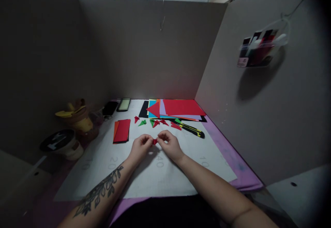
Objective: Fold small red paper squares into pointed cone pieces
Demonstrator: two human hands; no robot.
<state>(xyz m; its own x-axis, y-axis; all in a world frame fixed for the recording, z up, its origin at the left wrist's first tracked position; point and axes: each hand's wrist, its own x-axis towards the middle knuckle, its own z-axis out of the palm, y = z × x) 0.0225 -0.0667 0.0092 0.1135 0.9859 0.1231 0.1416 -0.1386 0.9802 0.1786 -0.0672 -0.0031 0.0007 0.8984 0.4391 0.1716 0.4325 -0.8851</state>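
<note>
Between my two hands is a small piece of folded red paper (pixel 154 141), held above the white sheet. My left hand (pixel 141 146) pinches its left side with thumb and fingertips. From the right, my right hand (pixel 170 146) pinches the other side, its fingers curled. My fingers cover most of the piece. Just beyond my hands lie several small folded paper shapes: a red one (pixel 136 119), a green one (pixel 142 122) and more red ones (pixel 156 124). A yellow-and-black utility knife (pixel 192 130) rests at their right.
Red and orange paper strips (pixel 122 130) lie stacked left of my hands. Coloured sheets (pixel 183 107) are piled at the back. A dark phone-like object (pixel 110 108), a pot (pixel 77 119) and a lidded tub (pixel 63 143) stand left. A clear pouch (pixel 258 48) hangs on the right wall.
</note>
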